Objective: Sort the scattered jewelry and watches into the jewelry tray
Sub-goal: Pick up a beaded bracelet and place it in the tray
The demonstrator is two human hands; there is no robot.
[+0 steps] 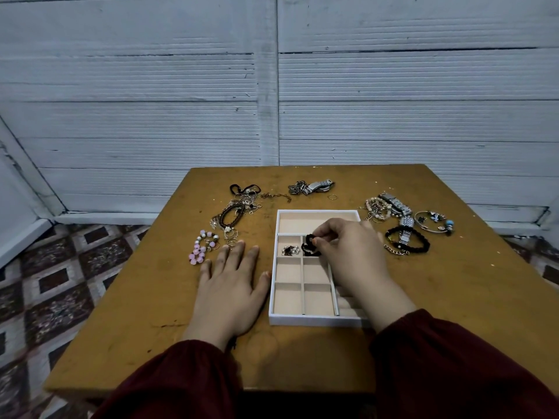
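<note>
Overhead, right hand (pixel 348 252) with looped black braided bracelet (pixel 310 244) above square-celled tray (pixel 314 320)

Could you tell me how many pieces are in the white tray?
2: a pearly beaded piece in the top-left small compartment; a black braided band beside it, pinched by the right hand, which may hide more.

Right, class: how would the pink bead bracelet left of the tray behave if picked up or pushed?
The pink bracelet lies in a loose, uneven loop, so it probably droops when lifted. Its beads look round and smooth, so pushed it may slide or bunch rather than roll.
</note>
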